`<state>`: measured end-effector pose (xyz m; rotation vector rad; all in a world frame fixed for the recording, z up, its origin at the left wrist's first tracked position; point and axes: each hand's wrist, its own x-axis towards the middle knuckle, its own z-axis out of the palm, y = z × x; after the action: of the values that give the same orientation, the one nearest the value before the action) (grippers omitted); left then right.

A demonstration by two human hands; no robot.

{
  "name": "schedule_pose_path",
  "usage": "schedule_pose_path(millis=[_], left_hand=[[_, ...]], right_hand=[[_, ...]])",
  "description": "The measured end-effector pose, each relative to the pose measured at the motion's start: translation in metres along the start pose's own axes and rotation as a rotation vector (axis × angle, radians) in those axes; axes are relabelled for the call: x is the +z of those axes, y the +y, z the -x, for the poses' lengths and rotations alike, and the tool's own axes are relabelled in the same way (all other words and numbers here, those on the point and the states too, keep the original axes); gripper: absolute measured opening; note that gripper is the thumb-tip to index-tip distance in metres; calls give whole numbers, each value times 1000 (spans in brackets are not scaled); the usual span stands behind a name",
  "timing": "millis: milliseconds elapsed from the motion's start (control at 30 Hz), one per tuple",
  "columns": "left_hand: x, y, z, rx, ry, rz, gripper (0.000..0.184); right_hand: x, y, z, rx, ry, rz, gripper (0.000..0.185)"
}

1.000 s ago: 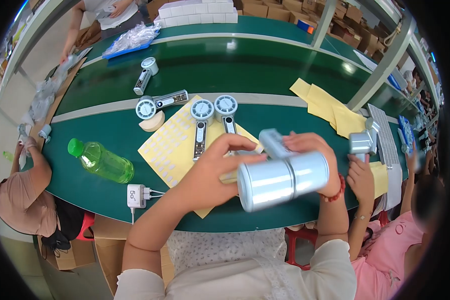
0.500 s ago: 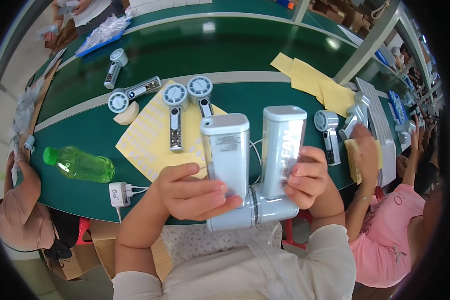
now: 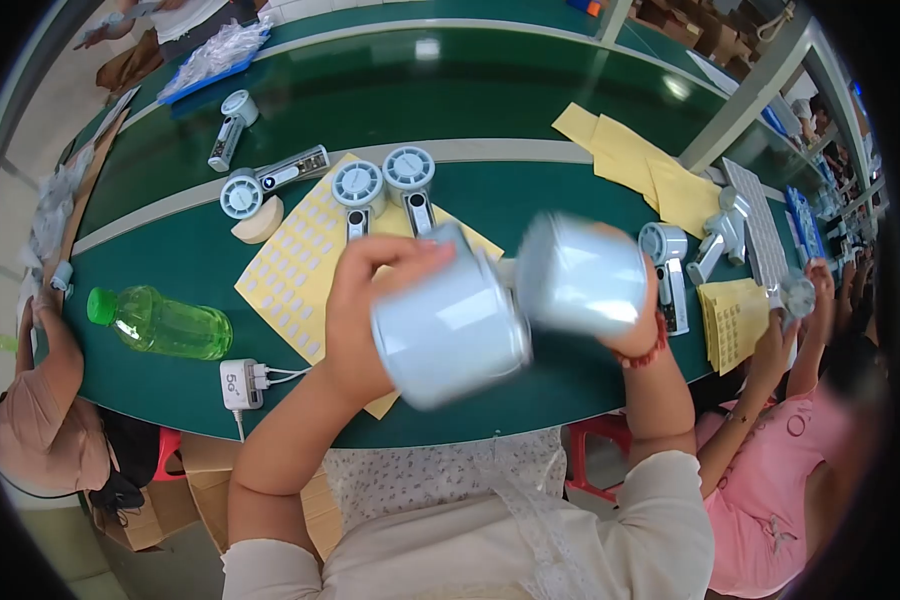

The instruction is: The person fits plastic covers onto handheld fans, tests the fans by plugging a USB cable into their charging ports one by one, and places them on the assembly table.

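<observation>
My left hand (image 3: 358,300) is closed around a pale blue handheld fan (image 3: 450,335), its rounded head tilted toward me. In my right hand (image 3: 651,315) is a second handheld fan (image 3: 582,275), blurred by motion; its handle and most of those fingers are hidden behind it. Both fans are held in the air above the green table (image 3: 500,395), close together. Beyond them, a yellow sheet of small pale labels (image 3: 290,255) lies partly under two more fans, one with a round grille (image 3: 358,184) and another beside it (image 3: 409,170).
At left stand a green bottle (image 3: 175,325) lying on its side, a white charger (image 3: 240,385) with cables, and a cream round piece (image 3: 258,222). More fans (image 3: 241,197) lie farther back. At right are yellow sheets (image 3: 735,325), another fan (image 3: 663,242) and a co-worker in pink (image 3: 760,480).
Both fans have been turned from handles upward to rounded heads toward me, and moved slightly apart. The co-worker's hand at right has moved away from the yellow sheets.
</observation>
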<state>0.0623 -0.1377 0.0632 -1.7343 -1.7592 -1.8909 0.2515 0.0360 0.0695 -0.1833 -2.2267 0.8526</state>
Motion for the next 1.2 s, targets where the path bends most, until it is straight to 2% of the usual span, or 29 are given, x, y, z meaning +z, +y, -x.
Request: schedule_pose_path(millis=[33,67,133,233,433,633,733,767,900,1000,1067,1100,1200], left_hand=[[-1,6,-3,-186,-29,188,46],[-3,2,-1,-366,-103,116,47],[6,-12,0,-601,21,572,47],[3,-17,-2,-682,36,606,42],[3,-15,-4,-649,-13,534,39],[7,-17,0,-632,-40,619,45],[6,-17,-1,-854,-111,873,47],[8,-24,2,-867,-175,884,49],[8,-18,-5,-982,-257,1158,46],[13,-20,-5,-973,-176,1122,43],[10,-25,-3,-915,-133,1014,36],[10,-27,-1,-884,-111,961,33],[16,-31,-6,-673,12,312,25]], right_hand=[[5,4,-1,109,21,-209,44],[9,6,-5,215,43,-418,45],[10,8,-8,295,37,-562,37],[12,11,-9,358,34,-632,32],[12,9,-11,410,21,-696,28],[12,10,-10,437,-15,-715,37],[20,13,-10,574,-68,-1057,48],[22,15,-9,573,-115,-1148,53],[23,19,-9,620,-177,-1290,52],[22,18,-10,583,-132,-1281,52],[22,10,-9,513,44,-998,48],[26,13,-6,441,200,-798,41],[24,18,-6,253,365,-560,36]])
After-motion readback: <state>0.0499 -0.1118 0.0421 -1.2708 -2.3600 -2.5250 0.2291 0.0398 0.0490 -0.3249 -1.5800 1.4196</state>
